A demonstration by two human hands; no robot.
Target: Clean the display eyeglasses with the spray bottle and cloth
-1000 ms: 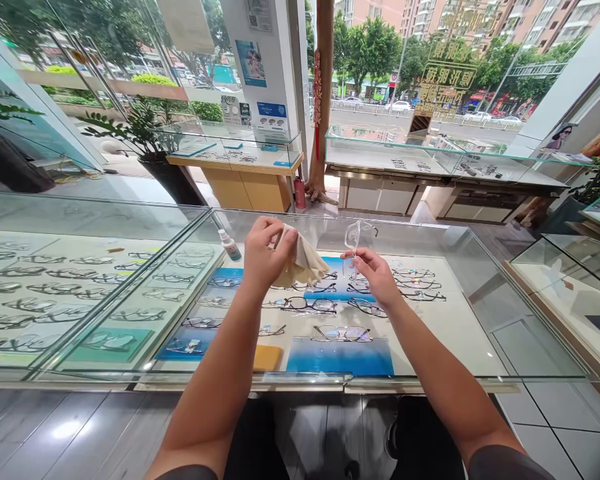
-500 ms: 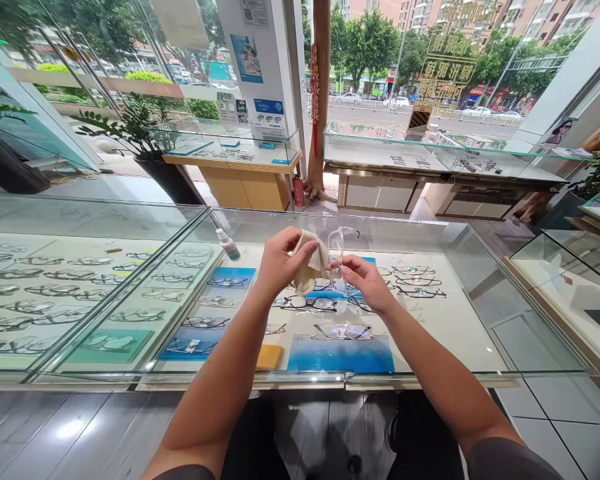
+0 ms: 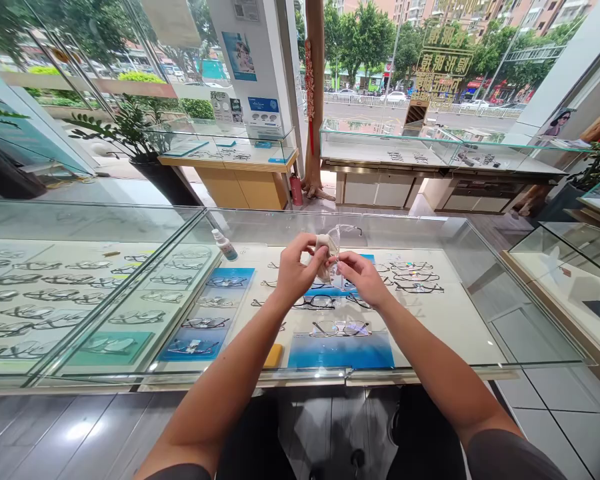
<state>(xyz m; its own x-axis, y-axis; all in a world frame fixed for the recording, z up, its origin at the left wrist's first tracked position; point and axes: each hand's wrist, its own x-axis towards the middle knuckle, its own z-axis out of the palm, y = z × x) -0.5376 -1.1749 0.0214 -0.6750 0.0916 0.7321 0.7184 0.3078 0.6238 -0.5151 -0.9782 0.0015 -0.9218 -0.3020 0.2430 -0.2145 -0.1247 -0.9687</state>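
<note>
My left hand (image 3: pixel 303 265) is closed on a beige cleaning cloth (image 3: pixel 323 252), bunched between thumb and fingers and pressed to the eyeglasses. Clear-framed eyeglasses (image 3: pixel 339 235) are pinched in my right hand (image 3: pixel 360 275), upright, with one temple arm pointing away to the right. Cloth and fingers cover part of the frame, including much of the nearer lens. Both hands are above the glass top of a display case (image 3: pixel 460 333). Beyond my left hand a small white spray bottle (image 3: pixel 225 246) stands on the glass.
Inside the case lie rows of eyeglasses (image 3: pixel 341 327) on white and blue panels, with a yellow block (image 3: pixel 273 355) near the front edge. More glass cases (image 3: pixel 390 150) stand by the windows, beside a wooden trunk (image 3: pixel 314 100) and a red fire extinguisher (image 3: pixel 295 189).
My left hand has moved right, to the eyeglasses. The cloth, hanging loose before, is now bunched against the lens. My right hand still holds the frame in nearly the same place.
</note>
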